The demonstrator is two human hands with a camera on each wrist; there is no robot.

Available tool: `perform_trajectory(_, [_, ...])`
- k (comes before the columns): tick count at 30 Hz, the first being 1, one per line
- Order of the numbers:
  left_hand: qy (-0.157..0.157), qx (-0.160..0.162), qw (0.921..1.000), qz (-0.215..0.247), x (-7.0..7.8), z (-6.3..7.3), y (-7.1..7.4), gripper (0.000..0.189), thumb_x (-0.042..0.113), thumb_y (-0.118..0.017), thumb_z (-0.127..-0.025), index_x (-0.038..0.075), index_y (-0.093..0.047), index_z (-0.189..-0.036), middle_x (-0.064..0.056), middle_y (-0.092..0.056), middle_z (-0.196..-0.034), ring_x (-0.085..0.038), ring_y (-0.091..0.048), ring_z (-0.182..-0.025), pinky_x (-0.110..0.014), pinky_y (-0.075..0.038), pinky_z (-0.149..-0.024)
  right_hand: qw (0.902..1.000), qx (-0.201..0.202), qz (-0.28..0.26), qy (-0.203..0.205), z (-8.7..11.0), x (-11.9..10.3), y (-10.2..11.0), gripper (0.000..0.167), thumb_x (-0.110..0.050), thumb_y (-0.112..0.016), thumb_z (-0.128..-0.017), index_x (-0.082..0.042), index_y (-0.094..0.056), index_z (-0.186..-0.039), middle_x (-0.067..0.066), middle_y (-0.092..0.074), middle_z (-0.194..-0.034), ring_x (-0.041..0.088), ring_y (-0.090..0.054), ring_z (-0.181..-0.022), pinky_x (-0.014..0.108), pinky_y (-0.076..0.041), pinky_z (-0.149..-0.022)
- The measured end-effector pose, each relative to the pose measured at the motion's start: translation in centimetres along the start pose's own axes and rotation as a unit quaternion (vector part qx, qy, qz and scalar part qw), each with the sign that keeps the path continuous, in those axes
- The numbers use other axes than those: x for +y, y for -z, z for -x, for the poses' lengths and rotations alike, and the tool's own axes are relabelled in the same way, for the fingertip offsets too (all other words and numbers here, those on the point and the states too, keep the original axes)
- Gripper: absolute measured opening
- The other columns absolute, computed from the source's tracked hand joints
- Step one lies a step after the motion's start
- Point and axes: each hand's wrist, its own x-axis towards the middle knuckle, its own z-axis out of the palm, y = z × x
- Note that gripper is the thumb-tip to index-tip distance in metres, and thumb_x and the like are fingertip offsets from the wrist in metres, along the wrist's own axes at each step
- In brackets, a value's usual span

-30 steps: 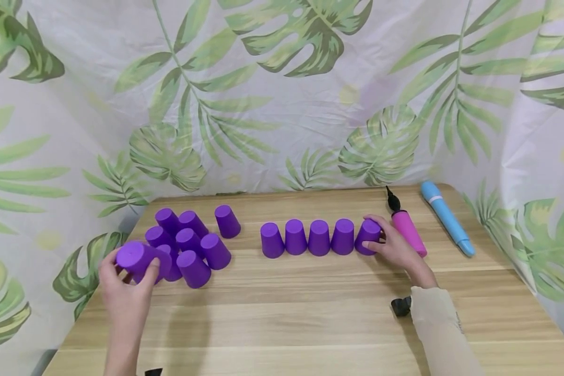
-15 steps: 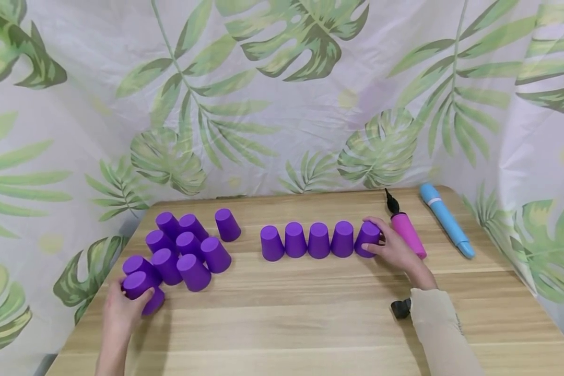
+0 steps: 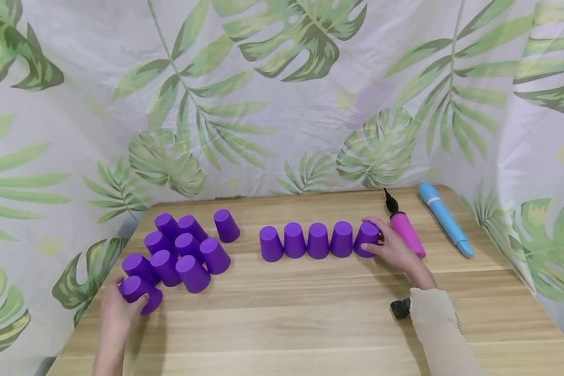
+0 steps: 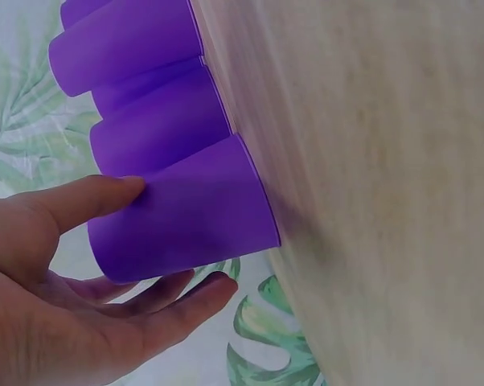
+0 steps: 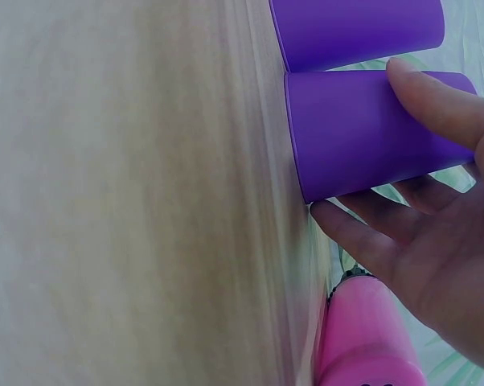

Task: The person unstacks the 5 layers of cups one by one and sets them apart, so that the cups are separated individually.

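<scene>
At the near left corner of a group of several upside-down purple cups [image 3: 193,274], my left hand [image 3: 118,309] grips one purple cup [image 3: 142,295] between thumb and fingers. In the left wrist view that cup [image 4: 190,209] has its wide rim against the tabletop, with the thumb on one side and the fingers along the other. To the right, several more purple cups [image 3: 318,241] stand upside down in a straight row. My right hand [image 3: 395,250] holds the right end cup [image 5: 354,133], its thumb on the near side and fingers behind.
Behind my right hand lie a pink hand pump [image 3: 408,232] with a black nozzle and a long blue pump-like tube [image 3: 446,220]. One purple cup [image 3: 227,226] stands apart toward the back. A leaf-print cloth [image 3: 282,104] hangs behind the wooden table [image 3: 282,324].
My left hand has brought its cup down and toward me, from above the group to the table at its near left corner. The right hand stays on the end cup.
</scene>
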Motion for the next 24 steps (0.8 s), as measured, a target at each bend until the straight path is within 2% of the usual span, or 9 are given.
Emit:
perform_trajectory(4, [-0.008,0.023,0.9997,0.006,0.3,0.2,0.1,0.076,-0.008,-0.067,-0.075,-0.017,-0.026,-0.138,-0.045,-0.035,-0.130,-0.058,-0.035,-0.120,-0.065,-0.027,-0.102,1.0000,0.003,-0.002,-0.002,0.0,0.1,0.0,0.065,-0.007,-0.068,-0.089,-0.007,-0.035,-0.145,0.027,-0.042,-0.138,0.048,-0.048,-0.122,0.058,-0.041,-0.100])
perform_trajectory(8, [-0.012,0.029,0.9995,0.009,0.6,0.0,0.0,0.075,-0.009,-0.066,-0.076,-0.016,-0.026,-0.139,-0.043,-0.035,-0.131,-0.057,-0.034,-0.121,-0.064,-0.027,-0.103,1.0000,0.002,-0.003,-0.005,0.0,0.3,0.0,0.065,-0.006,-0.067,-0.089,-0.007,-0.034,-0.145,0.028,-0.042,-0.138,0.049,-0.047,-0.122,0.058,-0.043,-0.098])
perform_trajectory(14, [-0.025,0.042,0.9988,0.005,0.7,-0.1,-0.4,0.073,-0.010,-0.066,-0.076,-0.015,-0.029,-0.139,-0.042,-0.039,-0.128,-0.055,-0.040,-0.114,-0.063,-0.032,-0.098,1.0000,0.001,0.001,-0.003,0.0,0.4,-0.1,0.064,-0.005,-0.067,-0.089,-0.005,-0.034,-0.144,0.029,-0.042,-0.137,0.049,-0.048,-0.121,0.057,-0.044,-0.097])
perform_trajectory(17, [-0.027,0.052,0.9983,0.002,0.9,0.1,-0.4,0.075,-0.009,-0.068,-0.076,-0.014,-0.028,-0.139,-0.041,-0.038,-0.129,-0.055,-0.037,-0.117,-0.064,-0.029,-0.099,1.0000,0.000,-0.001,-0.001,0.0,0.4,-0.1,0.064,-0.005,-0.067,-0.089,-0.005,-0.034,-0.144,0.029,-0.042,-0.137,0.048,-0.048,-0.121,0.057,-0.044,-0.097])
perform_trajectory(19, [-0.029,0.068,0.9972,-0.005,1.4,0.6,-0.2,0.074,-0.006,-0.068,-0.077,-0.014,-0.029,-0.140,-0.041,-0.037,-0.129,-0.056,-0.035,-0.118,-0.065,-0.028,-0.100,1.0000,-0.001,-0.002,0.001,-0.1,0.4,-0.1,0.064,-0.004,-0.066,-0.089,-0.005,-0.034,-0.144,0.029,-0.042,-0.137,0.048,-0.048,-0.121,0.057,-0.044,-0.097])
perform_trajectory(21, [-0.040,0.098,0.9944,-0.007,2.1,1.2,0.0,0.071,-0.004,-0.068,-0.078,-0.013,-0.032,-0.139,-0.041,-0.037,-0.129,-0.056,-0.034,-0.118,-0.065,-0.028,-0.100,1.0000,-0.001,-0.003,0.002,-0.1,0.3,0.0,0.064,-0.004,-0.066,-0.090,-0.005,-0.034,-0.145,0.029,-0.042,-0.138,0.048,-0.048,-0.121,0.057,-0.044,-0.098])
perform_trajectory(24, [-0.074,0.152,0.9856,-0.001,3.8,2.4,0.6,0.060,0.000,-0.067,-0.081,-0.010,-0.041,-0.135,-0.037,-0.042,-0.127,-0.053,-0.038,-0.116,-0.064,-0.030,-0.099,1.0000,-0.002,-0.005,-0.001,-0.2,0.2,-0.1,0.064,-0.004,-0.066,-0.090,-0.006,-0.033,-0.145,0.029,-0.041,-0.138,0.048,-0.048,-0.121,0.057,-0.044,-0.098])
